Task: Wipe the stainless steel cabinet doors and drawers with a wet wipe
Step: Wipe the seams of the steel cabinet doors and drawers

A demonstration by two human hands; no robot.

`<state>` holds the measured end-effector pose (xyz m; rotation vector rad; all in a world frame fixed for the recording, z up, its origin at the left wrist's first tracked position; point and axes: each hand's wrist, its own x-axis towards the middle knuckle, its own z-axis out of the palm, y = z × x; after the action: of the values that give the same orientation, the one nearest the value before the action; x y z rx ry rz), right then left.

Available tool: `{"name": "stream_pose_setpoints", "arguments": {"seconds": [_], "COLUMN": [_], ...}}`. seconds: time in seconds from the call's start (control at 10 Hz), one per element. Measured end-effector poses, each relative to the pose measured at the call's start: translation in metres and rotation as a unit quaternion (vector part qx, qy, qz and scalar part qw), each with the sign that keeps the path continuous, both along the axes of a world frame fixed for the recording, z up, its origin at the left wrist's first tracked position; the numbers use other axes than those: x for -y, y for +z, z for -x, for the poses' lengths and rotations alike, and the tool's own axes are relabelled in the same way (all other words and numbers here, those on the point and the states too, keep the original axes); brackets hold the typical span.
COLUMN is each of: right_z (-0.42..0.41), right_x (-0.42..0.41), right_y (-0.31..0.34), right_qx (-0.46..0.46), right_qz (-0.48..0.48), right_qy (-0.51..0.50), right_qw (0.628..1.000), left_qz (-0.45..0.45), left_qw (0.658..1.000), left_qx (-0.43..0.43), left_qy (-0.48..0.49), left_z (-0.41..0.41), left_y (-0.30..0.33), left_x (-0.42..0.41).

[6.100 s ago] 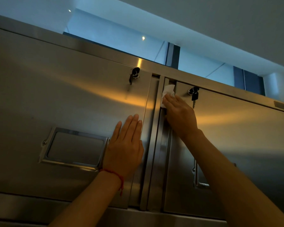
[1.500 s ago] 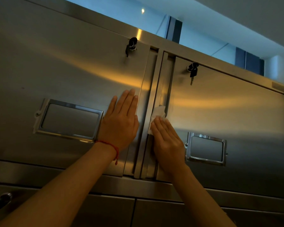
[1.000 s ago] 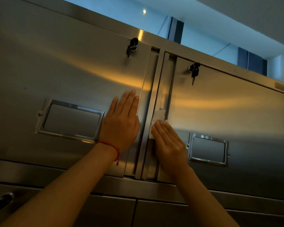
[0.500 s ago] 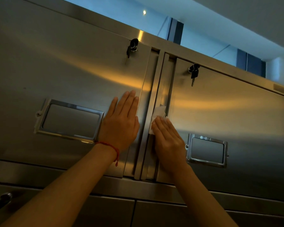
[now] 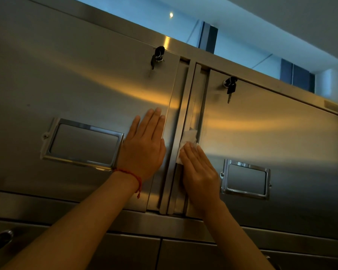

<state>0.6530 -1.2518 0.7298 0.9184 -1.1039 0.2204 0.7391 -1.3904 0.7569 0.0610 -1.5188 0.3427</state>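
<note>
Now, right hand [image 5: 200, 175]: fingers flat, pressing wet wipe [image 5: 188, 140], slid slightly toward 12 o'clock up door edge [image 5: 200, 106].
Left hand [image 5: 144, 146]: fingers straight, bracing left door [image 5: 76, 78], unmoved.
Meaning: edge stroke repeating upward.

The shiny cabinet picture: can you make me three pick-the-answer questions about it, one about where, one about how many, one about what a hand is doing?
1. Where is the white wipe?
A. In the strip between the two doors
B. On a label frame
C. Hanging from a key

2. How many keys hang in door locks?
A. None
B. Two
C. Five

3. How is the left hand?
A. Fist
B. Flat on the left door
C. Gripping a key

Answers: A, the right hand presses it there. B, left key and right key. B, fingers straight.
</note>
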Motion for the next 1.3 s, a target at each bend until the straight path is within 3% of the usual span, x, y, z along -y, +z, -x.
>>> {"name": "stream_pose_setpoints", "arguments": {"seconds": [0.6,1.3], "right_z": [0.001,-0.004], "right_x": [0.006,-0.007], "right_y": [0.047,-0.045], "right_qx": [0.007,0.017], "right_qz": [0.013,-0.033], "right_qy": [0.011,-0.002], "right_qw": [1.0,0.999], "left_qz": [0.002,-0.011], "left_qw": [1.0,1.0], "left_qx": [-0.003,0.013], "left_qy": [0.011,-0.011], "left_z": [0.002,0.001], "left_y": [0.0,-0.001], "left_x": [0.002,0.0]}}
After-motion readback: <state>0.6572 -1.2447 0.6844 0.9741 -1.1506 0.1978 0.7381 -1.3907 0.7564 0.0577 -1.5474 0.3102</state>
